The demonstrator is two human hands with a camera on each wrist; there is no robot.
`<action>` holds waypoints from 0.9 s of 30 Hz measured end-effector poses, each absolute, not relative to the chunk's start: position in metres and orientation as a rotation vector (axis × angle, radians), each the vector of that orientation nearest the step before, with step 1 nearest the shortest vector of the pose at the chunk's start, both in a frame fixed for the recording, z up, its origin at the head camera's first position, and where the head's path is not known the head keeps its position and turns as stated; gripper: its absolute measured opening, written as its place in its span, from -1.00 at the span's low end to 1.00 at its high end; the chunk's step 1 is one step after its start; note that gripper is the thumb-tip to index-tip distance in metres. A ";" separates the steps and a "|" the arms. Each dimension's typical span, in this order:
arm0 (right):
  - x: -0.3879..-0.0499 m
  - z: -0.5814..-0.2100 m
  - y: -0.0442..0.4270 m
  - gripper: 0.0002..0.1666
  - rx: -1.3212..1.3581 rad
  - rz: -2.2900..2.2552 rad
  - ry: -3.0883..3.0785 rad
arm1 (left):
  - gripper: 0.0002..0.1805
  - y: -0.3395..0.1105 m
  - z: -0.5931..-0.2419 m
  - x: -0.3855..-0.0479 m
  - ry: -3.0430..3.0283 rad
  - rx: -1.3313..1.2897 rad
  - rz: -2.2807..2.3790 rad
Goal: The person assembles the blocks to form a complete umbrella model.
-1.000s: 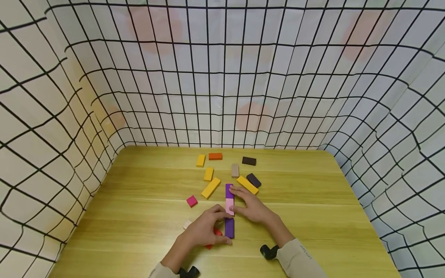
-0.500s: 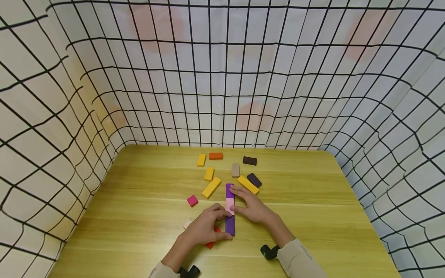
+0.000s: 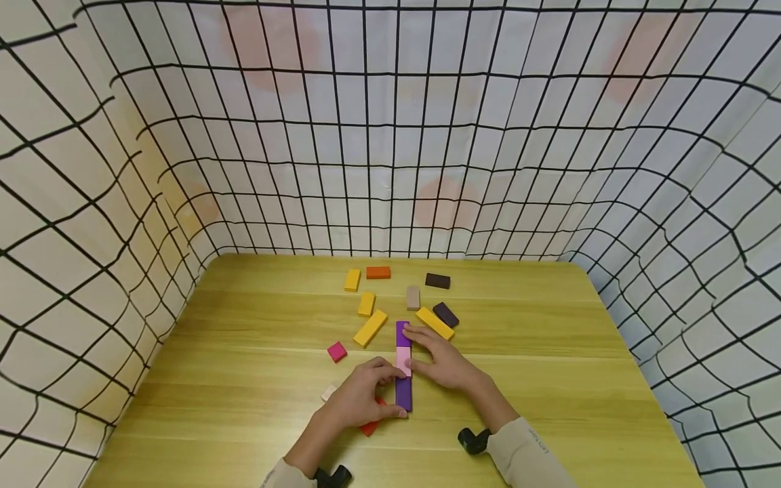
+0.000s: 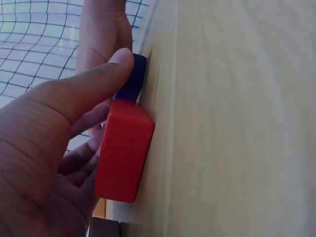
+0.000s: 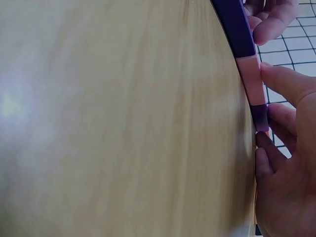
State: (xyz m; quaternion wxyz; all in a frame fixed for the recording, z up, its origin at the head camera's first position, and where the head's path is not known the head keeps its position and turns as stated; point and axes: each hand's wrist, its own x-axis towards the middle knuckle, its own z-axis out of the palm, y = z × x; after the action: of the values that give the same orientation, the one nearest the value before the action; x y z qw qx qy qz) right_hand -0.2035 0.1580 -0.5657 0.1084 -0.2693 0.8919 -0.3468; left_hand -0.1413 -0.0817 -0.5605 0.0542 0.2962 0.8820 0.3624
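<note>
A straight row of flat blocks lies on the table: a purple block [image 3: 401, 335] at the far end, a pink block [image 3: 403, 356] in the middle and a dark purple block [image 3: 403, 396] at the near end, touching end to end. My left hand [image 3: 361, 394] pinches the dark purple block, its thumb at the near end and fingers by the pink joint. My right hand [image 3: 448, 362] rests on the row from the right, thumb touching the pink block and forefinger on the purple one. Partly hidden under my left hand is a red block [image 4: 126, 153].
Yellow blocks [image 3: 370, 329], an orange block [image 3: 378, 272], dark blocks [image 3: 437, 280] and a tan block [image 3: 413, 298] lie beyond the row. To the left are a magenta block [image 3: 337, 352] and a cream block [image 3: 328, 392]. A black grid net [image 3: 390, 146] encloses the table [image 3: 549, 379].
My left hand has slid the dark purple block slightly forward, and the small gap between it and the pink block has closed. My right hand has stayed in place.
</note>
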 end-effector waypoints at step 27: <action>-0.205 -0.568 0.159 -0.21 -0.823 -1.019 2.624 | -0.19 -0.083 -0.555 -0.152 2.760 0.849 0.962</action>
State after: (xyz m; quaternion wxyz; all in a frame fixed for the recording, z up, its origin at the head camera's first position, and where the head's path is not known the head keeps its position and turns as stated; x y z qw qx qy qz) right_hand -0.2049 0.1592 -0.5682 0.1042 -0.2790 0.8899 -0.3455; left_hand -0.1519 -0.0834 -0.5554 0.0488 0.2787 0.9058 0.3155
